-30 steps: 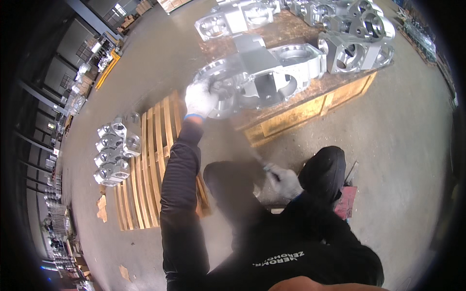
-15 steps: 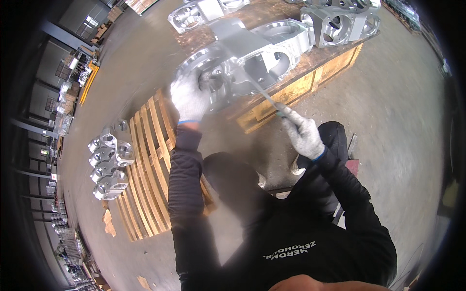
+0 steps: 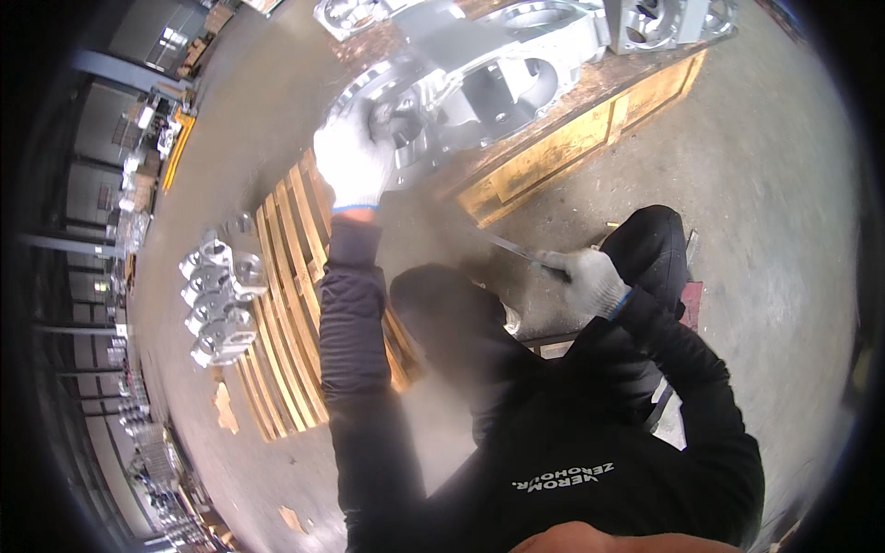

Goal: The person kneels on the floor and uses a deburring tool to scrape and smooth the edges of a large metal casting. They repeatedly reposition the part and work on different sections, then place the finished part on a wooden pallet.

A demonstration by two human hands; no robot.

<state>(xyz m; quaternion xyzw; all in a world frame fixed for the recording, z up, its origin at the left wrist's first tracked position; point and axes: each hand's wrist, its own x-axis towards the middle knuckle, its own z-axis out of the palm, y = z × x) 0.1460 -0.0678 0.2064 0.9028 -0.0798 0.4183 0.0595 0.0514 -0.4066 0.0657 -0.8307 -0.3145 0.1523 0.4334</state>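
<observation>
A large silvery machined metal casting (image 3: pixel 454 46), with big round openings, lies on a wooden crate-like bench. My left hand (image 3: pixel 355 164), in a white knit glove, grips its near left end, the fingers curled over the rim and partly lost in glare. In my gloved right hand (image 3: pixel 590 281) is a hand file (image 3: pixel 505 243), held by its dark handle. Its thin blade points up and left, below the bench edge and apart from the casting; the far tip is blurred.
More castings (image 3: pixel 650 23) stand at the bench's right end, above its wooden side (image 3: pixel 576 138). Left of my arm lies a slatted wooden pallet (image 3: pixel 286 304), with several smaller castings (image 3: pixel 221 300) beside it. My bent knee (image 3: pixel 656 235) is close to my right hand.
My right hand has drawn the file away from the casting's opening, down toward my knee. The left hand keeps its place on the casting. The whole view has shifted slightly.
</observation>
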